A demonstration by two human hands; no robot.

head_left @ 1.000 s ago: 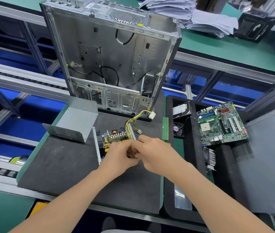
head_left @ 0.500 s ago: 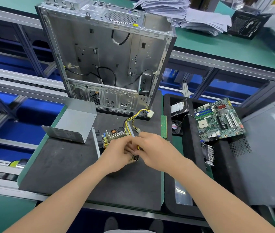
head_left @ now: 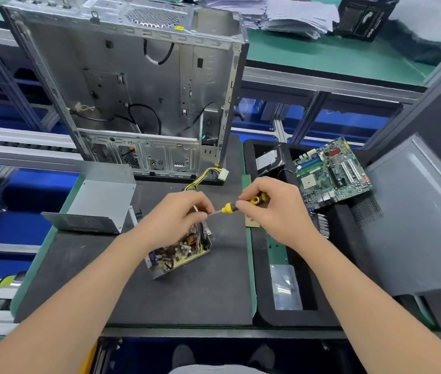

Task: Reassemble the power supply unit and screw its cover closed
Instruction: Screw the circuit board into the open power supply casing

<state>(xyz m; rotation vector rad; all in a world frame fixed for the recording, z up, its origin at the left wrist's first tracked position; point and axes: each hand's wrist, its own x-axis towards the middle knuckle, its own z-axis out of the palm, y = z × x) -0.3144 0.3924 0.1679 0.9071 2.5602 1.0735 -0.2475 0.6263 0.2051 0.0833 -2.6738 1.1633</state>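
Power supply unit (head_left: 181, 252), an open grey metal tray with bare circuit board, now tilts up at frame centre under the left hand (head_left: 176, 220), whose fingers (head_left: 199, 211) pinch the tip of a yellow-and-black-handled screwdriver (head_left: 228, 210) newly gripped in the right hand (head_left: 276, 209). Its grey sheet-metal cover (head_left: 100, 203) lies apart, centre left: closing waits.

The power supply unit (head_left: 180, 253) is open, its tan circuit board of coils and capacitors bare inside a shallow grey metal tray. It sits tilted on the dark surface (head_left: 187, 298), its upper end gripped under the left hand (head_left: 176, 214). Its yellow-and-black wire bundle (head_left: 203, 176) ends in a white connector (head_left: 224, 174) farther back. Its cover (head_left: 100, 203), a folded grey sheet-metal shell, rests apart to the left. The screwdriver (head_left: 231, 208), with a yellow-and-black handle, lies almost level, gripped by the right hand (head_left: 276, 209), its tip at the left hand's fingers.
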